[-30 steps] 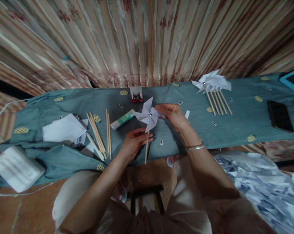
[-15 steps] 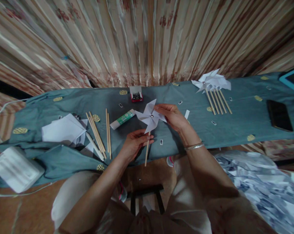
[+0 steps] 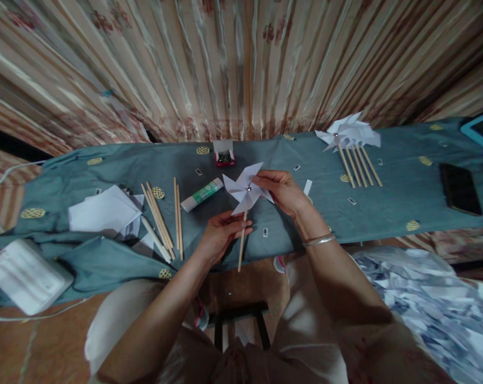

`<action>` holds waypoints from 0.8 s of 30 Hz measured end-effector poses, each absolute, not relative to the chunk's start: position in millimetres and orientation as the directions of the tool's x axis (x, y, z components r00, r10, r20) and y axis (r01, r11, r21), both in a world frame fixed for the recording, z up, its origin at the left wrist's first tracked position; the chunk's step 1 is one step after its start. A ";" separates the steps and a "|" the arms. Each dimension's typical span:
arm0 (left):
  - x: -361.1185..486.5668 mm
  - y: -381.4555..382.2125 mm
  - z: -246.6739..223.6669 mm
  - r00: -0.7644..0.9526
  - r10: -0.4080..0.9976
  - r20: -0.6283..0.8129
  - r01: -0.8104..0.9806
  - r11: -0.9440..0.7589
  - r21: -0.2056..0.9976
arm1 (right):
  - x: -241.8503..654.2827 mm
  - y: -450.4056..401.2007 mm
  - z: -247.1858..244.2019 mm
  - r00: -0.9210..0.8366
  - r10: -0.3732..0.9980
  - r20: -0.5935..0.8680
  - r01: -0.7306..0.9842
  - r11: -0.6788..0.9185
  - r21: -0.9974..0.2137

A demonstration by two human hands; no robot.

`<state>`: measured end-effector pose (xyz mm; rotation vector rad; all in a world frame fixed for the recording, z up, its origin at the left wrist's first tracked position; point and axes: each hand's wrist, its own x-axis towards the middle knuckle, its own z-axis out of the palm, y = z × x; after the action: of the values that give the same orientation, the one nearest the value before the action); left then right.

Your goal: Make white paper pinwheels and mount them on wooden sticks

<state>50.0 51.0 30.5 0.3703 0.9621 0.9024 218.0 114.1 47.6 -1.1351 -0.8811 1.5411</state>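
Note:
Over the near edge of the table I hold a white paper pinwheel (image 3: 247, 196) upright, a shiny pin head at its centre. Its thin wooden stick is pinched between the thumb and fingers of my left hand (image 3: 222, 234). From the right, my right hand (image 3: 283, 191) has its thumb and fingers closed on a paper blade; part of that blade is hidden behind them. Just left of the pinwheel lies a green and white glue stick (image 3: 203, 195). Behind it stands a small open red box (image 3: 224, 158) of dark metal pins.
Finished pinwheels (image 3: 355, 136) lie overlapped at the back right, near a black phone (image 3: 460, 189). Loose wooden sticks (image 3: 158, 218) and white paper sheets (image 3: 101, 213) are on the left, with a white box-shaped device (image 3: 29, 277). A bag of paper pieces (image 3: 433, 298) sits below right.
The pinwheel's blades have turned slightly clockwise, with my right thumb now further over a blade. My left hand keeps its hold on the stick.

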 end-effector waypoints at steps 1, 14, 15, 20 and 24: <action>50.0 51.3 30.5 0.256 0.799 -0.544 -0.494 0.592 0.637 | 217.9 114.0 47.3 -0.066 0.969 -0.237 -0.299 -0.246 -0.922; 49.6 50.8 31.7 0.187 0.847 -0.498 -0.493 0.520 0.698 | 204.2 108.9 43.0 -0.018 0.951 -0.308 -0.403 -0.289 -0.868; 49.6 50.9 31.3 0.180 0.850 -0.495 -0.492 0.513 0.703 | 202.5 108.3 42.5 -0.005 0.948 -0.318 -0.414 -0.292 -0.862; 49.0 52.0 27.6 0.130 0.862 -0.490 -0.494 0.485 0.722 | 197.4 105.5 41.9 0.008 0.938 -0.348 -0.394 -0.317 -0.863; 47.9 52.2 26.3 0.118 0.867 -0.484 -0.487 0.475 0.733 | 196.7 104.5 42.3 0.022 0.933 -0.358 -0.390 -0.322 -0.862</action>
<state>47.9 52.2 26.3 0.4486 1.0364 1.0402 196.7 104.5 42.3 -1.1937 -0.6570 1.5474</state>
